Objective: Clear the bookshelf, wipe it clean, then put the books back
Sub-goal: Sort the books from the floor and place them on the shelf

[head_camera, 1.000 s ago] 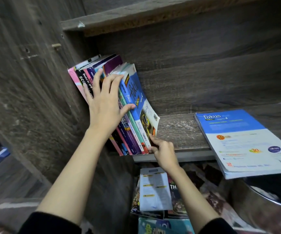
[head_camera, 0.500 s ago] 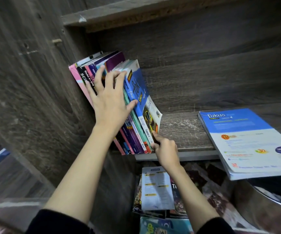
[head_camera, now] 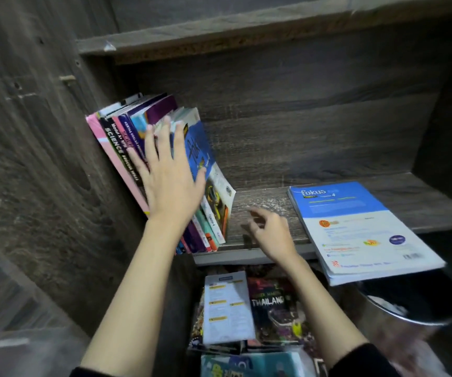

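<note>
One shelf [head_camera: 260, 210] holds two lots of books; a row [head_camera: 116, 142] stands at its left end, leaning left against the side wall [head_camera: 42, 159], and one fokus book [head_camera: 360, 229] lies flat at the right, cover up, its near end jutting past the front edge. In the row at least eight spines can be counted, from a pink one against the wall to a blue one outermost; the hand hides part of the middle, so the full count cannot be told. The left hand [head_camera: 170, 183] lies flat on the spines, four fingers straight and spread, thumb out against the blue cover; it presses and grips nothing. The right hand [head_camera: 272, 235] is over the bare board just right of the row's foot, between the row and the fokus book, apart from both; it is blurred, its fingers loosely curled with nothing in them; whether it touches the board cannot be told. Two black sleeves [head_camera: 366, 360] show at the bottom edge; one upper board [head_camera: 219, 34] roofs the compartment. Below the shelf lies a pile [head_camera: 295, 336]; three items can be made out in it: a white leaflet [head_camera: 227, 306] on top, a THAILAND book [head_camera: 271, 306] just right of it, a teal book [head_camera: 246, 365] nearest the camera. One metal bin [head_camera: 409, 319] stands at lower right, under the jutting end of the fokus book.
</note>
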